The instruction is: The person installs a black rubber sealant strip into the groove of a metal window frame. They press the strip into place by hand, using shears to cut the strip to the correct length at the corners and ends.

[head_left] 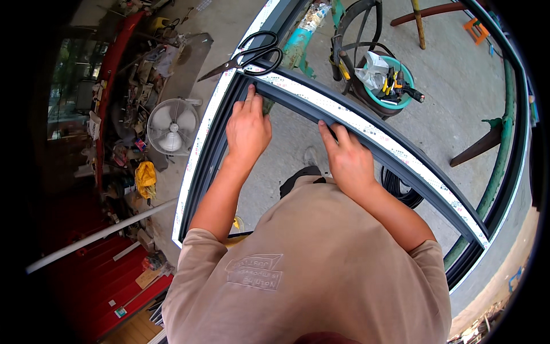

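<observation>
A window frame (366, 118) of dark grey profile, with white printed film on its face, lies across in front of me. My left hand (248, 129) rests at its upper left corner, index finger stretched out and pressing into the inner groove. Farther right along the same bar, my right hand (349, 160) is closed at the inner edge. A short piece of thin black strip (332, 131) shows between its fingers; the rest is hidden. Black-handled scissors (258, 56) lie on the corner just beyond my left hand, blades pointing left.
Beyond the bar, a turquoise basin (405, 78) holds hand tools and a plastic bag. A black coil (395, 186) lies on the concrete floor beneath my right forearm. A fan (172, 126) stands left, near a cluttered bench. A green pipe (507, 132) runs along the right.
</observation>
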Demonstrator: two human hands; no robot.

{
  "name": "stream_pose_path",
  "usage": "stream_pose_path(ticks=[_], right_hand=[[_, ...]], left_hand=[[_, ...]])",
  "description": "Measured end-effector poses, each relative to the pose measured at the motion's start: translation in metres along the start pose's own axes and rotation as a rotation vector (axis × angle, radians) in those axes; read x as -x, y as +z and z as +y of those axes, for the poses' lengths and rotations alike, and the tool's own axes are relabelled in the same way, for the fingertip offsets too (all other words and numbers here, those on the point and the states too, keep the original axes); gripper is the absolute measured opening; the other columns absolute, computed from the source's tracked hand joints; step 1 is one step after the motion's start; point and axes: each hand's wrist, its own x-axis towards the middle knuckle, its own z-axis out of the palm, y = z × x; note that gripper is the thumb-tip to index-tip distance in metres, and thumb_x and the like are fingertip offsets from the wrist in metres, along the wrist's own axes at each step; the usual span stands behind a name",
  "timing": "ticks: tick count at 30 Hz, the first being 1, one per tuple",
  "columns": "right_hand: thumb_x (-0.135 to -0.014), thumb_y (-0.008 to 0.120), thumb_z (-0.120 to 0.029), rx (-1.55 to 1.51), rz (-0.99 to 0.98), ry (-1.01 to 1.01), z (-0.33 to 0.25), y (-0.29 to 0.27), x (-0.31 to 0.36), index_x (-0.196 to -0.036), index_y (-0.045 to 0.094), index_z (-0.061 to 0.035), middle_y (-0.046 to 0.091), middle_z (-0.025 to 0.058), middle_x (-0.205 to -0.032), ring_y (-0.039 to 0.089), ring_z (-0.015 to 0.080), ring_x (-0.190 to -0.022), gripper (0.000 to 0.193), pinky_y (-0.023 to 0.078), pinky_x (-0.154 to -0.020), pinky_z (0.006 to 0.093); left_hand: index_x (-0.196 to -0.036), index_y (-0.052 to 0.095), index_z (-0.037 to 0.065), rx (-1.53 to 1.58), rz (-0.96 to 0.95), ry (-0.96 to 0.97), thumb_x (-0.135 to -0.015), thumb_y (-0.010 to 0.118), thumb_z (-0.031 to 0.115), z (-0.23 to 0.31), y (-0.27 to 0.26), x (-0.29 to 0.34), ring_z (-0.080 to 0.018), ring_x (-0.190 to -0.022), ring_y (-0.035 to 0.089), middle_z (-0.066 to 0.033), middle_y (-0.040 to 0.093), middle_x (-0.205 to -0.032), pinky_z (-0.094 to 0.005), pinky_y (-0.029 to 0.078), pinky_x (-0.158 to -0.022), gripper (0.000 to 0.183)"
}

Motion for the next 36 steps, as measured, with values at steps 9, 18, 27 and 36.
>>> stream_pose_path(ticks=[9, 18, 27, 36], right_hand=[[-0.089, 0.071, -0.007, -0.107, 0.044, 0.004, 0.006, -0.003, 0.011, -0.142, 0.065, -0.0041, 0.064, 0.0116, -0.132, 0.074, 0.0282, -0.098, 0.053, 0.066, -0.076, 0.038], [-0.092, 0.078, -0.004, -0.617, 0.085, 0.233, 0.032, -0.014, 0.075, -0.126, 0.063, -0.0075, 0.065, 0.0133, -0.13, 0.075, 0.0357, -0.099, 0.037, 0.063, -0.08, 0.045], [-0.097, 0.075, -0.011, -0.505, 0.142, 0.349, 0.064, -0.004, 0.153, -0.12, 0.064, -0.007, 0.073, 0.0135, -0.11, 0.074, 0.0375, -0.094, 0.025, 0.062, -0.077, 0.0459], [-0.087, 0.072, -0.001, -0.406, 0.309, 1.067, 0.101, 0.045, 0.252, -0.118, 0.069, -0.0059, 0.076, 0.0154, -0.106, 0.076, 0.0364, -0.1, 0.032, 0.06, -0.085, 0.0469]], left_hand=[[-0.149, 0.061, 0.002, 0.373, -0.017, 0.284, -0.086, 0.078, 0.005, 0.096, -0.008, 0.038, -0.0402, -0.139, 0.058, -0.019, 0.06, -0.154, -0.0506, 0.047, -0.118, 0.065], [-0.153, 0.061, 0.002, 0.316, -0.014, 0.288, -0.088, 0.076, 0.002, 0.096, 0.015, 0.048, -0.0407, -0.146, 0.055, -0.0189, 0.061, -0.153, -0.0506, 0.045, -0.122, 0.067], [-0.159, 0.055, 0.003, 0.277, -0.074, 0.412, -0.089, 0.074, 0.001, 0.082, 0.021, 0.04, -0.043, -0.149, 0.05, -0.0222, 0.056, -0.158, -0.0519, 0.039, -0.123, 0.073], [-0.163, 0.053, 0.005, 0.289, -0.102, 0.569, -0.094, 0.071, 0.004, 0.064, 0.025, 0.037, -0.0458, -0.151, 0.044, -0.0234, 0.049, -0.163, -0.0567, 0.035, -0.125, 0.071]])
